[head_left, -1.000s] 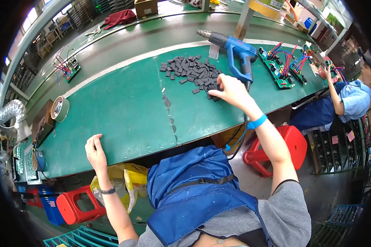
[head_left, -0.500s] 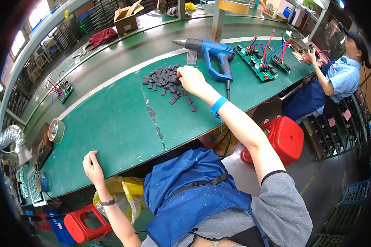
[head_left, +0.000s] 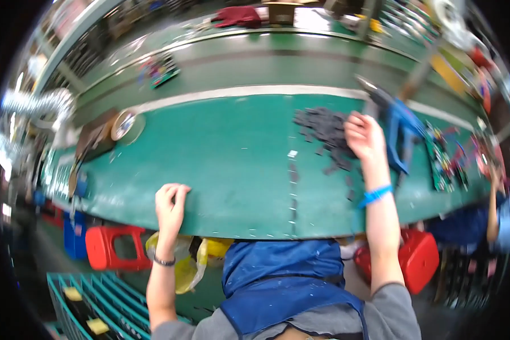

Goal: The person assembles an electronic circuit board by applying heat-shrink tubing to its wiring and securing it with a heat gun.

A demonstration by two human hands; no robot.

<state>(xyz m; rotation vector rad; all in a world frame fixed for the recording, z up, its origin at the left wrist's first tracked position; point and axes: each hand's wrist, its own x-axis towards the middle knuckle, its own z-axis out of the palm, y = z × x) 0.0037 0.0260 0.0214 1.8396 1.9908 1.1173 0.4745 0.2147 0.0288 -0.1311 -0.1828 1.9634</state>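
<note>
Pile of black pieces [head_left: 320, 127] on green table [head_left: 221, 147], beside right hand [head_left: 366, 137].
Its fingers are curled, but blur hides whether they grasp a piece; left hand [head_left: 170, 209] is loosely bent, seemingly empty. Sideways sweep of blue wrist strap [head_left: 377, 195] could scatter loose pieces.

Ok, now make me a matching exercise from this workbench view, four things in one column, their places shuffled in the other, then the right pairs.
Things
1. Small flat black pieces
2. Blue pistol-shaped heat gun
3. Crumpled dark red cloth
4. Pale round container

Places
A. Just right of the person's bare right hand
B. Toward the left end of the green tabletop
C. Heaped and scattered, mostly just left of the right hand
D. At the top of the picture

Right pairs
1-C, 2-A, 3-D, 4-B
</note>
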